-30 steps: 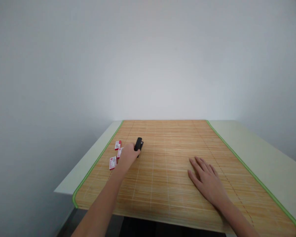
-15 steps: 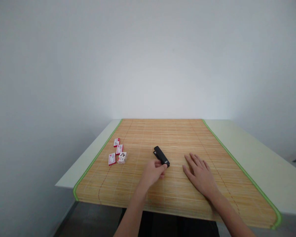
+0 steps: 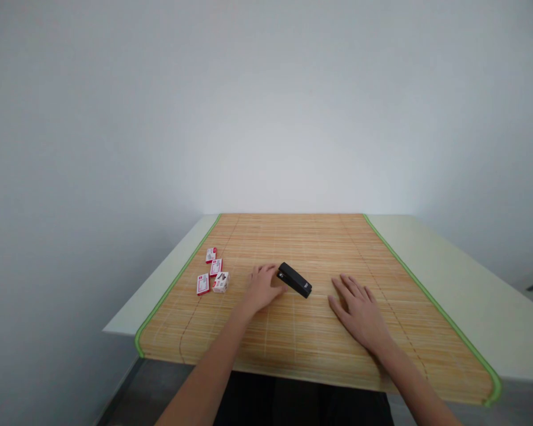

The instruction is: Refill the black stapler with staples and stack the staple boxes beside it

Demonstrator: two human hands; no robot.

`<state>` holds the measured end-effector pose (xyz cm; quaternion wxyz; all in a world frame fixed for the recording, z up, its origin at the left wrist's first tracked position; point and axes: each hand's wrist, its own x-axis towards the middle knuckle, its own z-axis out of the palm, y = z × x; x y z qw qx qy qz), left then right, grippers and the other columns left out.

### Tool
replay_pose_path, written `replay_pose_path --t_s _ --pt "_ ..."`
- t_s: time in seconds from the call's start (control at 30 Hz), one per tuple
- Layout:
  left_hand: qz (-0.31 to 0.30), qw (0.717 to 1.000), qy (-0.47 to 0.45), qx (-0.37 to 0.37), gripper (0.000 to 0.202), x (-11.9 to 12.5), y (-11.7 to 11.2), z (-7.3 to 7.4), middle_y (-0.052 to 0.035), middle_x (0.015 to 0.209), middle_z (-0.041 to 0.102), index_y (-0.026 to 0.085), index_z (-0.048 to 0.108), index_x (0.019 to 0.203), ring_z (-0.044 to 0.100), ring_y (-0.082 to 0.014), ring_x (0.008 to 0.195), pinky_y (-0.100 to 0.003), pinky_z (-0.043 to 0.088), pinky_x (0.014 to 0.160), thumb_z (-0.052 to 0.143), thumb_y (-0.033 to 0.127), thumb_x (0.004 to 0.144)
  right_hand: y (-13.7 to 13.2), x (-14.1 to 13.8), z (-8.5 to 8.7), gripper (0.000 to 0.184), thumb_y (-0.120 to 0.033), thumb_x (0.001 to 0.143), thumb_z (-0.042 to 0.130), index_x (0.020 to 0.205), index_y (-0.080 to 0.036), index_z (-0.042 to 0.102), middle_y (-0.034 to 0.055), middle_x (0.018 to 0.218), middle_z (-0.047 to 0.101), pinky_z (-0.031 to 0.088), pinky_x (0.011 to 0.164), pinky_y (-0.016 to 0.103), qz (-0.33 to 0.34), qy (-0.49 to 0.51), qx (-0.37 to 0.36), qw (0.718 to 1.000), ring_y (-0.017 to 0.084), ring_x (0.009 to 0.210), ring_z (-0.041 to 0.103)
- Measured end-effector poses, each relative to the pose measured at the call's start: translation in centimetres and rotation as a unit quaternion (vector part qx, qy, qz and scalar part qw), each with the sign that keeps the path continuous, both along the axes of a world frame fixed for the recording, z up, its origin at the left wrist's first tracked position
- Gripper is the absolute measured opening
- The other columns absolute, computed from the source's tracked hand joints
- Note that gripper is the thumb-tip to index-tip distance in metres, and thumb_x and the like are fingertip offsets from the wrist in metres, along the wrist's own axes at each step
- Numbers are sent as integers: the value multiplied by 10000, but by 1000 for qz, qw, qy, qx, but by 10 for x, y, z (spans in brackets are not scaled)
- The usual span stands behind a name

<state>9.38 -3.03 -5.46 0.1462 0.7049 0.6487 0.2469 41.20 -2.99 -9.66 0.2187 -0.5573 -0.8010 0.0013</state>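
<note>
A black stapler (image 3: 295,280) lies on the bamboo mat (image 3: 320,331) near the middle, angled down to the right. My left hand (image 3: 263,288) rests flat on the mat just left of the stapler, fingers stretched out, its thumb side close to the stapler's near end and holding nothing. My right hand (image 3: 359,310) lies flat on the mat to the right of the stapler, fingers spread, apart from it.
Several small red-and-white boxes (image 3: 213,276) sit in a cluster near the mat's left green edge. The mat covers a pale table (image 3: 462,284) that stands against a plain white wall. The table's front edge is close to my body.
My left hand carried the stapler from beside the boxes to the mat's middle, set it down and let go. It now lies flat left of it. My right hand barely moved.
</note>
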Motion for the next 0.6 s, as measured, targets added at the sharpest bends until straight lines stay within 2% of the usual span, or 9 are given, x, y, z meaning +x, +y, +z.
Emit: replay_pose_path --t_s 0.1,0.23,0.33,0.4,0.43,0.5,0.6 --pt "9 1000 1 4 587 15 0 -2 -62 1482 546 279 612 1353 415 -321 1356 -459 315 1135 747 480 819 -2 -4 7 503 -508 1004 469 1447 -286 553 86 1511 527 323 1191 559 52 76 -9 996 306 1428 438" --pt "-5 1000 -11 19 539 49 -7 -6 -67 1442 564 275 647 1274 412 -327 1340 -476 316 1132 771 510 804 -1 -20 23 475 -497 971 556 1389 -273 594 104 1359 629 459 1098 501 104 182 -24 978 303 1264 574" --pt "-41 999 -22 28 455 76 -18 -5 -62 1431 573 295 638 1311 428 -314 1335 -479 309 1145 702 442 885 4 -30 31 380 -476 970 559 1275 -270 653 94 1202 686 523 982 461 125 184 -51 974 295 1115 639" --pt "-60 997 -21 41 438 79 -28 -1 -48 1430 576 323 613 1364 444 -294 1334 -464 312 1152 647 358 929 8 -30 30 344 -471 981 528 1221 -264 661 89 1139 696 538 913 434 115 182 -60 975 286 1040 659" --pt "-59 997 -15 48 435 73 -34 3 -42 1425 580 331 610 1370 454 -286 1332 -457 316 1153 630 323 935 9 -29 28 346 -480 982 518 1206 -256 658 93 1125 696 540 890 429 101 183 -58 976 287 1016 664" --pt "-19 997 10 67 399 43 -47 10 -43 1405 590 323 638 1332 473 -279 1321 -448 327 1150 613 283 936 10 -25 22 367 -513 979 509 1187 -244 646 102 1113 693 534 866 427 69 184 -46 979 295 986 668" --pt "132 983 58 110 305 -33 -67 21 -75 1307 629 276 683 1242 532 -274 1240 -437 359 1125 543 311 973 9 -21 13 386 -544 982 496 1180 -242 631 101 1098 686 524 838 420 39 176 -31 983 294 951 668"
